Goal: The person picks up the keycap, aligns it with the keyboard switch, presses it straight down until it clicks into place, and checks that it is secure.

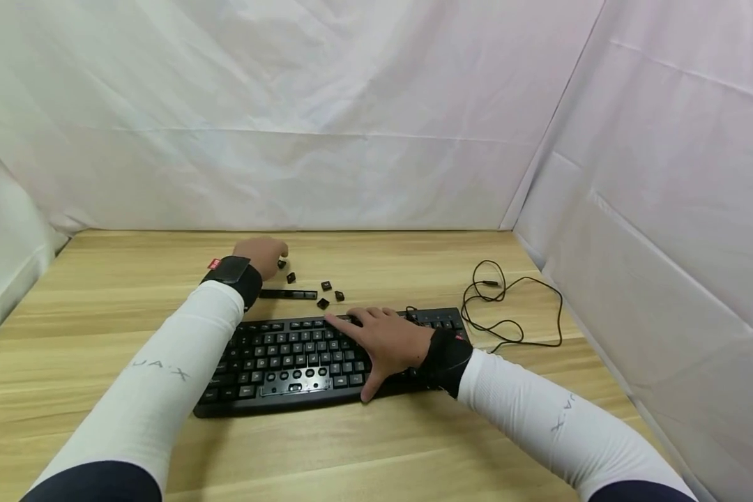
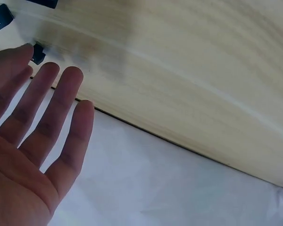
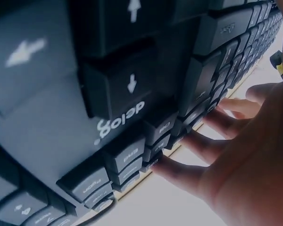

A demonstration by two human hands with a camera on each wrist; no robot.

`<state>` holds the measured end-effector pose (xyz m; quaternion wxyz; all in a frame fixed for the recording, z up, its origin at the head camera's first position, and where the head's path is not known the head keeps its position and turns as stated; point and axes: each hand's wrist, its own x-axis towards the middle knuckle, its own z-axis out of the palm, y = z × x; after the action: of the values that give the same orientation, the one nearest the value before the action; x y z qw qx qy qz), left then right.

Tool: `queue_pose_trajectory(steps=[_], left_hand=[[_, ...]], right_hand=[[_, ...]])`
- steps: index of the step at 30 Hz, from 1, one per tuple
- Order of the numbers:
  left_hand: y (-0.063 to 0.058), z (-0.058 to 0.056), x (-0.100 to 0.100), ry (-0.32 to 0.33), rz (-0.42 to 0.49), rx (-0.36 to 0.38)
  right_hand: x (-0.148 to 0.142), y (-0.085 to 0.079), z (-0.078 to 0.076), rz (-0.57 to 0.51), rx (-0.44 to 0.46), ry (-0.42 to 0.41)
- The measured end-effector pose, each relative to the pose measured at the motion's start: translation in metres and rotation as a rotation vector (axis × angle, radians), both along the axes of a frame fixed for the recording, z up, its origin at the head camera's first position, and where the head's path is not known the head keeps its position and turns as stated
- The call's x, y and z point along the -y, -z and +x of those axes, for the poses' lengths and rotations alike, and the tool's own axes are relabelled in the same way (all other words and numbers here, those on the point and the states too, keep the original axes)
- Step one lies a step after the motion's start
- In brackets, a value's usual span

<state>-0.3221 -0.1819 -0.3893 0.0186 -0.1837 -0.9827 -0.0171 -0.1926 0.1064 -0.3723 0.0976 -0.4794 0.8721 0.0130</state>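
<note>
A black keyboard [image 1: 314,348] lies across the wooden table, with a row of bare key sockets [image 1: 295,381] near its front edge. Beyond the keyboard, my left hand [image 1: 260,254] reaches toward the back of the table. Its thumb and index finger pinch a small black keycap [image 2: 38,54], while the other fingers extend loosely. Another keycap marked V [image 2: 1,19] lies close by. My right hand [image 1: 392,341] spreads over the keyboard's right part, thumb at the front edge and fingertips [image 3: 172,165] at the back edge. Arrow keys [image 3: 129,82] show large in the right wrist view.
Behind the keyboard lie several loose keycaps [image 1: 323,303] and a long black bar [image 1: 288,294]. A looped black cable [image 1: 561,314] lies at the right of the table [image 1: 119,279]. White cloth [image 1: 326,104] hangs along the back and sides.
</note>
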Motion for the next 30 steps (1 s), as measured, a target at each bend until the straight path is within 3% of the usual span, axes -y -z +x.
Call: queue_pose_trajectory(steps=[8, 15, 19, 23, 30], left_hand=[[0.000, 0.010, 0.000, 0.007, -0.007, -0.066], [-0.002, 0.016, 0.003, -0.002, 0.046, -0.025], [-0.012, 0.023, 0.002, 0.036, 0.092, 0.004], [-0.032, 0.045, -0.001, 0.104, 0.138, 0.009], [-0.050, 0.102, 0.006, 0.231, 0.195, -0.011]], right_hand=[[0.001, 0.002, 0.006, -0.024, -0.030, -0.032], [0.001, 0.000, 0.012, -0.022, -0.032, -0.022], [0.000, -0.004, 0.012, -0.002, -0.038, -0.007], [0.001, -0.005, 0.011, 0.009, -0.050, 0.008], [0.002, -0.009, 0.009, 0.017, -0.033, 0.017]])
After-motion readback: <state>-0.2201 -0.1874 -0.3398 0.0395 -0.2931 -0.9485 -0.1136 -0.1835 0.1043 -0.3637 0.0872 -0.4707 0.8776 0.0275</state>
